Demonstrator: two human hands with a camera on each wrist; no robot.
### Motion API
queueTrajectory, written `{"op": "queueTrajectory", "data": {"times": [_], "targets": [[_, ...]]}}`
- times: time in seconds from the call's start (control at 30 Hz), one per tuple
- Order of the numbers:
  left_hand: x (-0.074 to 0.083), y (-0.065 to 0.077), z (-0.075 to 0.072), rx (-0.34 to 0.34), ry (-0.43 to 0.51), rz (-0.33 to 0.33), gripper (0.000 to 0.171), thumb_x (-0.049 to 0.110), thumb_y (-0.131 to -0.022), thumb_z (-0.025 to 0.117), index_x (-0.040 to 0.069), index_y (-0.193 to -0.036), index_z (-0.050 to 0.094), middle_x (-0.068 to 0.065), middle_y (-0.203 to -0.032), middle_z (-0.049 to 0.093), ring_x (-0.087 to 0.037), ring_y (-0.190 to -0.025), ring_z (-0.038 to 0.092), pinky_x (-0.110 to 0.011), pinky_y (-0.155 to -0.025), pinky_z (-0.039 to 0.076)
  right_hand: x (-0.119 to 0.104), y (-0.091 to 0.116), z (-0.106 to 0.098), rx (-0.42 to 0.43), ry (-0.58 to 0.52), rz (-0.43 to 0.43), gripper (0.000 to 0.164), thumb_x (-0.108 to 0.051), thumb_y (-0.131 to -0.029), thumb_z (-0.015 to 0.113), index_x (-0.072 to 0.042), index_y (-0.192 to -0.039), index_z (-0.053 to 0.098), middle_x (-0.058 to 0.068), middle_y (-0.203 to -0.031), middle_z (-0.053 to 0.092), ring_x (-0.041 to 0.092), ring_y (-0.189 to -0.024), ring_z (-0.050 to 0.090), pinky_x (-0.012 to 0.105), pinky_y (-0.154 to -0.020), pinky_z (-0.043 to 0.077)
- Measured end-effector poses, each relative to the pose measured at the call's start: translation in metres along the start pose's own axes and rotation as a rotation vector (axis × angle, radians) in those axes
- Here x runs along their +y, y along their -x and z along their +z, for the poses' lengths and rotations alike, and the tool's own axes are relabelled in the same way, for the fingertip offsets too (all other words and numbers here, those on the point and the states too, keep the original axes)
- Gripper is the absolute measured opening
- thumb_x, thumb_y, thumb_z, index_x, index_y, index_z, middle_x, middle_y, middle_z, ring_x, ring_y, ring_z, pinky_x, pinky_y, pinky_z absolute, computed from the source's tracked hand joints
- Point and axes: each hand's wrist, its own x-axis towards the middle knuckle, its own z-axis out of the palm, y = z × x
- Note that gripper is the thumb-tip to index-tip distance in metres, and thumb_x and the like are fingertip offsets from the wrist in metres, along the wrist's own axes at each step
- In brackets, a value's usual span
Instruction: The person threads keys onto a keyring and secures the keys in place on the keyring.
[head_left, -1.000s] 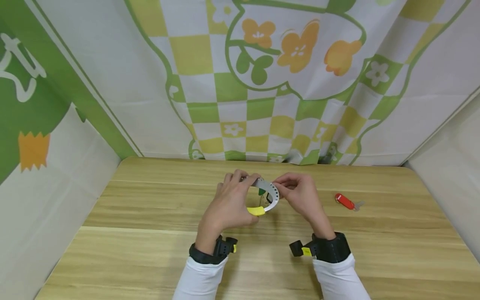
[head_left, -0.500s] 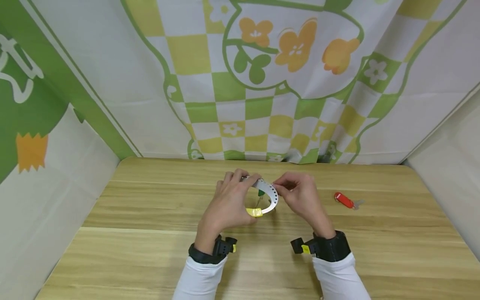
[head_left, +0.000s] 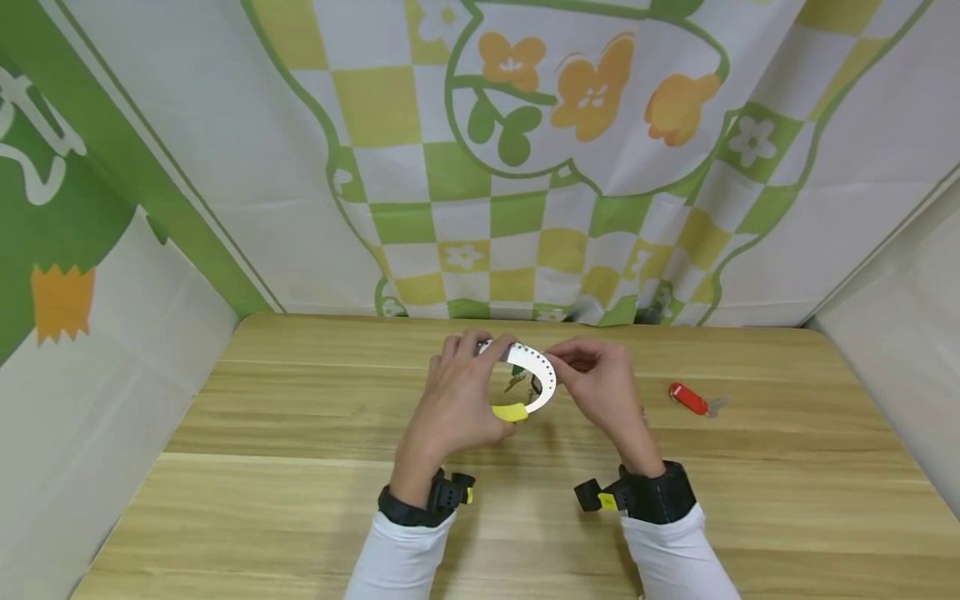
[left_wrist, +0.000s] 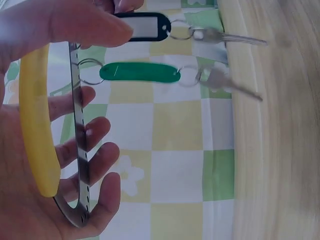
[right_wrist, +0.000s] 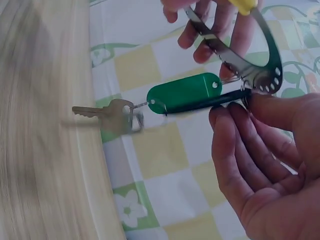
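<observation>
My left hand (head_left: 457,396) grips a large key ring holder (head_left: 546,379), a flat curved metal band with a row of small holes and a yellow handle sleeve (left_wrist: 39,125). Through one hole hangs the split ring of a green key tag (left_wrist: 140,72), with a key (left_wrist: 225,82) on its far end. My right hand (head_left: 603,387) pinches the ring end of a black key tag (left_wrist: 145,26) right at the band's perforated edge; its key (left_wrist: 217,36) dangles. In the right wrist view, the thumb (right_wrist: 280,110) partly hides where the black tag's ring meets the band.
On the wooden table (head_left: 300,517), right of my hands, lies a red key tag (head_left: 687,398) with a key (head_left: 717,407). Behind the table's back edge hangs a patterned curtain (head_left: 525,225).
The holder has tilted, so more of the band's flat face shows, and it has risen slightly. Both hands keep their grips, and the hanging keys have swung. The red tag stays put.
</observation>
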Motion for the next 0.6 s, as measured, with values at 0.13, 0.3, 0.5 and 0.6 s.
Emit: {"op": "queueTrajectory", "data": {"times": [0.13,0.3,0.5,0.6], "targets": [[0.001,-0.001,0.001,0.014,0.001,-0.025,0.096,0.036,-0.045,0.083,0.023,-0.132,0.046,-0.004,-0.125,0.042,-0.026,-0.110,0.038,-0.045,-0.083,0.033,-0.003,0.001,0.001,0.021,-0.049,0.050,0.015,-0.027,-0.078,0.071,-0.014,-0.086,0.070,0.000,-0.078,0.065,0.014,-0.068,0.062,0.031,-0.061,0.049],[0.003,-0.002,0.001,0.024,-0.009,-0.035,0.097,0.036,-0.044,0.083,0.024,-0.132,0.046,-0.005,-0.125,0.042,-0.024,-0.109,0.037,-0.044,-0.083,0.033,-0.023,0.002,0.001,0.052,-0.033,-0.034,0.010,-0.012,-0.079,0.069,-0.004,-0.085,0.070,0.006,-0.079,0.066,0.016,-0.067,0.063,0.031,-0.062,0.049],[0.003,-0.001,0.001,0.012,-0.006,-0.021,0.095,0.036,-0.045,0.083,0.026,-0.132,0.046,-0.004,-0.125,0.042,-0.025,-0.108,0.038,-0.045,-0.081,0.034,-0.043,0.004,-0.001,0.084,0.058,-0.165,0.004,-0.001,-0.077,0.068,0.001,-0.080,0.069,0.012,-0.074,0.065,0.020,-0.062,0.062,0.030,-0.058,0.048],[0.002,-0.001,0.001,0.009,-0.009,-0.013,0.095,0.036,-0.045,0.083,0.026,-0.132,0.046,-0.004,-0.124,0.042,-0.025,-0.107,0.039,-0.044,-0.081,0.035,-0.039,0.004,0.000,0.092,0.069,-0.185,0.004,-0.002,-0.077,0.068,0.001,-0.080,0.069,0.011,-0.073,0.066,0.019,-0.061,0.062,0.030,-0.058,0.048]]}}
